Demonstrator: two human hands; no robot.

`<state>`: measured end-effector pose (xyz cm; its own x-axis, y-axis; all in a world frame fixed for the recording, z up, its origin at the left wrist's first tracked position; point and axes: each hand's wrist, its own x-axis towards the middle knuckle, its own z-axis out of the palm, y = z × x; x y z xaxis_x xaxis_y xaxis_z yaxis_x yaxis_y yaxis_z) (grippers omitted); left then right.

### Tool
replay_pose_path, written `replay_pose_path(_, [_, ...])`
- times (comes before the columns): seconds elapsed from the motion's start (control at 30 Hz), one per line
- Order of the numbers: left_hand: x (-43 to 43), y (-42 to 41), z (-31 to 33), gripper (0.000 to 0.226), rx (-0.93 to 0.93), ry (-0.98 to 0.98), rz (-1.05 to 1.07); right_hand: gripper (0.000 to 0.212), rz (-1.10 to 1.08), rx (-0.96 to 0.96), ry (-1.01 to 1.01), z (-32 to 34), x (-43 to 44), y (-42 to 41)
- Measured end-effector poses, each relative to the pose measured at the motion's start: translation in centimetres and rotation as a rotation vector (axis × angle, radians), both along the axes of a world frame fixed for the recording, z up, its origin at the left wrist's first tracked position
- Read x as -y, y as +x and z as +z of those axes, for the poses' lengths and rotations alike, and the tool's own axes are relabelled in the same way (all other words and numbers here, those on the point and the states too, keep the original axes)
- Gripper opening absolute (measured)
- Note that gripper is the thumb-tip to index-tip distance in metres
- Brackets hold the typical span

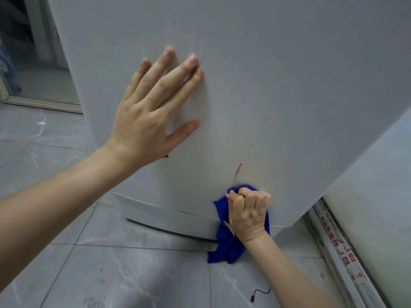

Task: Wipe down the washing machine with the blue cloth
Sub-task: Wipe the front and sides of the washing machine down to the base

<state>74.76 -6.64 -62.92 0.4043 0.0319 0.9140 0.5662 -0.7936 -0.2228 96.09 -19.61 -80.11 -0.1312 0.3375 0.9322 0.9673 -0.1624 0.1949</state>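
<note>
Your left hand (146, 110) lies open and flat on the white side panel of the washing machine (278, 85), with the fingers spread; it holds nothing and seems only to steady you. Your right hand (249, 213) is closed into a fist around the blue cloth (226, 247) and presses it against the machine low down, close to the bottom edge of the panel. A part of the cloth shows above your knuckles, and the rest hangs down below your wrist toward the grey tiled floor (89, 252).

Just above the cloth there is a thin brown streak (237, 173), like rust or an old drip, and it is not yet wiped away. A second small brown mark (165, 156) shows beside your left wrist. I judge that you are in the middle of the work: the large upper part of this panel looks mostly clean, but I cannot tell if this is from wiping. What is left, as far as I see, are these two marks and the lower strip of the base (178, 221). The other sides and the top of the machine are out of view, so I cannot say anything about them.
</note>
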Motion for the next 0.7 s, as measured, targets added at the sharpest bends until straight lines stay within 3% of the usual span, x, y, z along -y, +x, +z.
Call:
replay_pose_path(0.1, [-0.1,-0.3,0.2,0.061,-0.009,0.010,0.000,0.016,0.035,-0.033,0.029,2.4,0.0,-0.3])
replay_pose_path(0.3, [-0.5,-0.5,0.3,0.061,-0.036,0.027,-0.004,0.013,-0.023,-0.047,0.344,17.8,-2.3,-0.2])
replay_pose_path(0.4, [-0.6,-0.4,0.1,0.061,-0.031,0.030,-0.005,0.026,-0.018,-0.157,0.441,20.5,-3.0,-0.6])
replay_pose_path(0.5, [-0.6,-0.3,0.1,0.060,-0.021,0.046,-0.002,0.023,0.004,-0.197,0.408,16.8,-2.9,-1.2])
replay_pose_path(0.6, [-0.5,-0.3,0.0,0.060,-0.010,0.041,-0.001,0.011,0.005,-0.101,0.282,9.0,-2.1,-1.5])
replay_pose_path(0.7, [-0.4,-0.3,0.1,0.060,-0.020,0.034,-0.004,0.007,0.008,-0.030,0.172,5.4,-1.8,-1.2])
